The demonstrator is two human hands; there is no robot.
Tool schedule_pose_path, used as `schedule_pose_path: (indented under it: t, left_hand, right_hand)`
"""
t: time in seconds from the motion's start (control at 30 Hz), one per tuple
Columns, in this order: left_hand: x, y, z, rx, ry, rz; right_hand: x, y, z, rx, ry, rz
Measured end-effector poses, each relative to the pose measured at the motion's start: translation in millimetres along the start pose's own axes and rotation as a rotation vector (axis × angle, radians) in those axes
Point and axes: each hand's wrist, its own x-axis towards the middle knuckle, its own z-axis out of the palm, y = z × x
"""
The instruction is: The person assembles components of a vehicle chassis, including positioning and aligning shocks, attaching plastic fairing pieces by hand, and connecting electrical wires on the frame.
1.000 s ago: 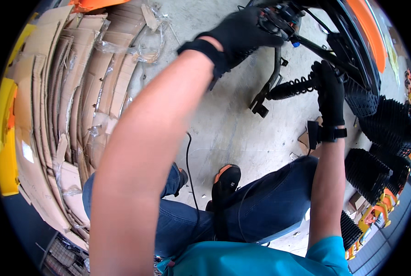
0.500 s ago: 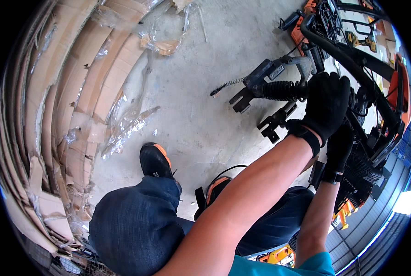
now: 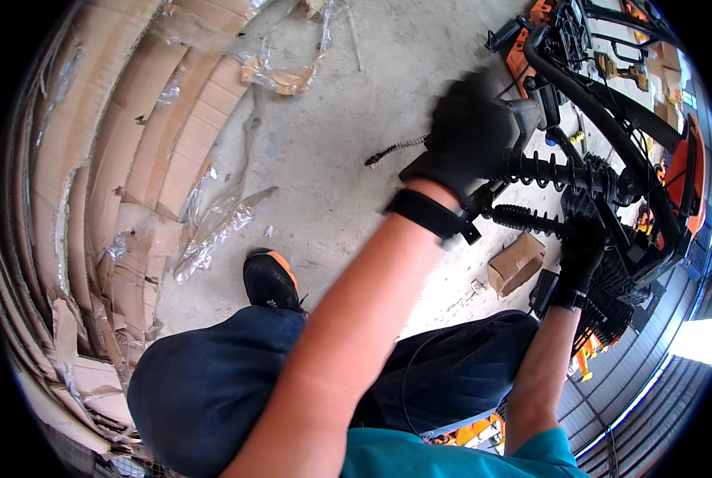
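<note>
My left hand (image 3: pixel 469 127), in a black glove with a wrist strap, is smeared by motion at the left end of a black coil-spring shock absorber (image 3: pixel 559 170). It covers most of the dark bracket there, and its fingers cannot be made out. Lower down, a second, thinner shock absorber (image 3: pixel 527 221) runs toward my right hand (image 3: pixel 582 248). That hand, also black-gloved, is up against the right-hand ends of the shocks and the black vehicle frame (image 3: pixel 603 99). Its fingers merge with the dark parts. A thin spring (image 3: pixel 397 150) sticks out left of my left hand.
Stacked flattened cardboard (image 3: pixel 129 151) with torn clear plastic wrap (image 3: pixel 217 227) lines the left side. A small open cardboard box (image 3: pixel 517 264) lies on the concrete floor below the shocks. A yellow-and-black cordless drill (image 3: pixel 623 73) is beyond the frame. My shoe (image 3: pixel 268 279) is left of centre.
My left hand has swept left along the upper shock absorber, from its right end to its left. Both springs and the small box now show. My right hand has stayed nearly in place.
</note>
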Motion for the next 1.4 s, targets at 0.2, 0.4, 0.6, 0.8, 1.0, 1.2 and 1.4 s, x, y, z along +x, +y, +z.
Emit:
schedule_pose_path:
  t: [0.2,0.4,0.6,0.8,1.0,1.2,1.4]
  left_hand:
    - [-53,-131,-42,0.388,-0.367,0.099]
    - [-62,-92,-41,0.127,-0.383,-0.463]
    - [-61,-86,-42,-0.357,-0.415,-0.910]
    - [-69,-91,-19,0.209,-0.345,-0.514]
    - [-73,-84,-30,0.234,-0.400,-0.478]
    - [-84,-105,-9,0.337,-0.371,-0.505]
    - [-77,-113,-9,0.396,-0.310,-0.515]
  right_hand:
    - [2,0,-3,0.299,0.016,0.085]
    - [1,3,2,0.166,0.085,0.056]
    - [0,-11,16,0.363,0.133,0.175]
    - [1,-7,17,0.326,0.105,0.132]
    - [-1,-4,17,0.371,0.135,0.149]
    - [2,-1,14,0.347,0.085,0.121]
    - [-3,-5,22,0.378,0.107,0.124]
